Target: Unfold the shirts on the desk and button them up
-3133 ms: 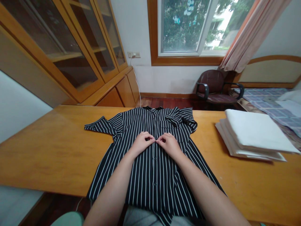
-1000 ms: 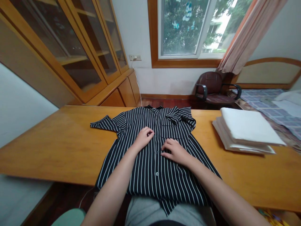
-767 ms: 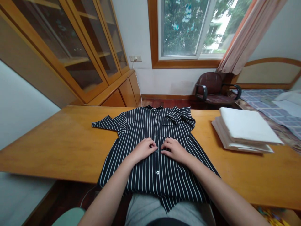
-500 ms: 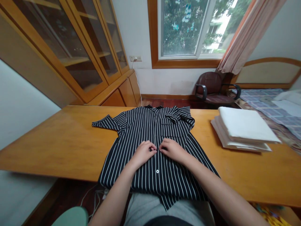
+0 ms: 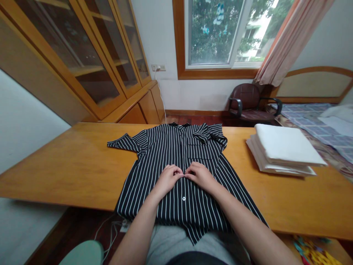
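A black shirt with white stripes (image 5: 165,147) lies face up, its collar toward the far edge of the table and its hem hanging over the near edge. At the middle of its front, my left hand (image 5: 169,179) pinches the placket with thumb and fingers. Close against it, my right hand (image 5: 200,176) pinches the same strip from the other side. The fingertips nearly meet and hide what lies between them. Below them a white button (image 5: 184,198) shows on the placket. The left sleeve in view stretches out sideways; the right one is folded over near the chest pocket.
The shirt rests on a wooden table (image 5: 82,165). A stack of folded white sheets (image 5: 289,147) sits on its right side. Beyond stand a glass-door cabinet (image 5: 110,55), a brown armchair (image 5: 245,103) and a bed (image 5: 311,114). A green stool (image 5: 82,254) is at lower left.
My right hand has moved slightly left, so its fingertips have closed in on those of my left hand at the placket. The shirt lies almost as before.
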The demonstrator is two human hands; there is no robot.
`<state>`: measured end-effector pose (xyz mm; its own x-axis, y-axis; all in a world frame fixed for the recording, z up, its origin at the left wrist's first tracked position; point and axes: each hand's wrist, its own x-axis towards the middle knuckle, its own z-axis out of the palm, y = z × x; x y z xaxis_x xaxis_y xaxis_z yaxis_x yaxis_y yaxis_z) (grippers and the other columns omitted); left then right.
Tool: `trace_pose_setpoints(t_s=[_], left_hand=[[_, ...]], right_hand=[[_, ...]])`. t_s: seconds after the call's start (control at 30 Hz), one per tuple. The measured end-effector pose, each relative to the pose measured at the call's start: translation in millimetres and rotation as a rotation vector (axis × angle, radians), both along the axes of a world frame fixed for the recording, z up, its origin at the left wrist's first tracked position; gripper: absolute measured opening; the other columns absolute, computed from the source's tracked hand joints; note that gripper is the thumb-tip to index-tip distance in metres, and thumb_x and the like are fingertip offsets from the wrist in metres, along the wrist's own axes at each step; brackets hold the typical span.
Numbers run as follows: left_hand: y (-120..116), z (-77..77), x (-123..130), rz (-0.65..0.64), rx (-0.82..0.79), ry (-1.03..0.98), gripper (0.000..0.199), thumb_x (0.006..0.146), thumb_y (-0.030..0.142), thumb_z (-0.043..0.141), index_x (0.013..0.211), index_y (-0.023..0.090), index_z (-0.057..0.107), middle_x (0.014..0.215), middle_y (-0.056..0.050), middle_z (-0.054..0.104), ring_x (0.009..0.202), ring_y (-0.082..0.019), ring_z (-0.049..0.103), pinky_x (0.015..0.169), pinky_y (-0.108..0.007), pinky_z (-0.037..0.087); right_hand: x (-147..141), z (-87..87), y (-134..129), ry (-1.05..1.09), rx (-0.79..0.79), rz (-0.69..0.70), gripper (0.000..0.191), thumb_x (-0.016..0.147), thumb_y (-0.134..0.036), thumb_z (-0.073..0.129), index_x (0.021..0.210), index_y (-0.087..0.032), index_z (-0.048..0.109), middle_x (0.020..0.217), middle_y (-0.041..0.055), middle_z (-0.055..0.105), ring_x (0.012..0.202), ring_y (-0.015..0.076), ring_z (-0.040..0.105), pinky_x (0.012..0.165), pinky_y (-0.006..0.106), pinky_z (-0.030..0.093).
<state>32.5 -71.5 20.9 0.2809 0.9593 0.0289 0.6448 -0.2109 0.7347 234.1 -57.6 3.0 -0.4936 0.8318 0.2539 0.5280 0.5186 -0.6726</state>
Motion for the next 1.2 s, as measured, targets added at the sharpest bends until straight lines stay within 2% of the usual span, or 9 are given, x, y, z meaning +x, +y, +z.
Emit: trace_pose_setpoints(t_s=[0.2, 0.43, 0.93, 1.2], left_hand=[[-1, 6.1, 4, 0.036, -0.079, -0.118, 0.011, 0.083, 0.026, 0.061, 0.078, 0.022, 0.070, 0.083, -0.002, 0.071, 0.087, -0.023, 0.064, 0.084, -0.035, 0.046], [2, 9.3, 4, 0.006, -0.151, -0.197, 0.010, 0.082, 0.028, 0.062, 0.079, 0.021, 0.069, 0.082, 0.000, 0.071, 0.083, -0.020, 0.066, 0.080, -0.031, 0.047], [-3, -0.9, 1, 0.030, -0.084, -0.137, 0.011, 0.086, 0.028, 0.059, 0.083, 0.020, 0.067, 0.084, -0.001, 0.067, 0.083, -0.019, 0.061, 0.080, -0.030, 0.043], [-8, -7.2, 3, 0.029, 0.004, -0.038, 0.012, 0.089, 0.028, 0.058, 0.084, 0.022, 0.068, 0.085, -0.001, 0.066, 0.087, -0.021, 0.060, 0.084, -0.033, 0.042]], right_hand=[[2, -1.5, 0, 0.103, -0.045, 0.013, 0.005, 0.086, -0.024, 0.074, 0.090, -0.022, 0.072, 0.087, 0.0002, 0.063, 0.086, 0.0160, 0.062, 0.080, 0.029, 0.047], [3, 0.5, 1, 0.177, -0.109, 0.010, 0.009, 0.084, -0.019, 0.074, 0.079, -0.020, 0.068, 0.082, -0.0016, 0.059, 0.080, 0.0141, 0.060, 0.073, 0.026, 0.045], [2, 5.0, 0, 0.162, -0.192, -0.042, 0.007, 0.084, -0.015, 0.073, 0.079, -0.019, 0.069, 0.082, -0.0010, 0.058, 0.080, 0.0146, 0.058, 0.074, 0.026, 0.043], [0, 3.1, -1, 0.137, -0.165, -0.066, 0.007, 0.083, -0.016, 0.072, 0.078, -0.020, 0.069, 0.080, -0.0012, 0.059, 0.079, 0.0146, 0.059, 0.073, 0.026, 0.044]])
